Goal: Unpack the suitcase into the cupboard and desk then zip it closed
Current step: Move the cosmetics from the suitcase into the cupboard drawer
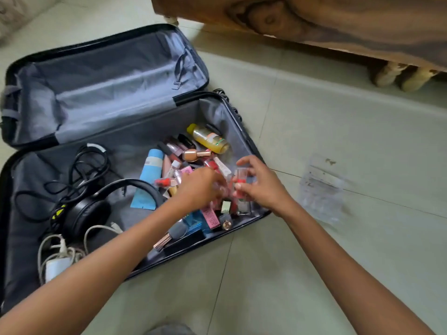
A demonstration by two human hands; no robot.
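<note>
An open black suitcase [135, 131] with grey lining lies flat on the floor. Its near half holds a heap of cosmetics [191, 163] at the right end: a yellow bottle [210, 139], a light blue tube [148, 177], lipsticks, a brush. Black headphones [89, 211], black cables and a white charger [56, 265] lie at the left end. My left hand [199, 187] is curled over small items in the heap; its grip is blurred. My right hand [257, 183] pinches a small clear bottle with red contents [241, 180] above the heap.
A crumpled clear plastic bag [321, 189] lies on the pale floor tiles right of the suitcase. A wooden furniture piece [314, 18] on short legs stands at the top right. A patterned cloth edge shows at the top left.
</note>
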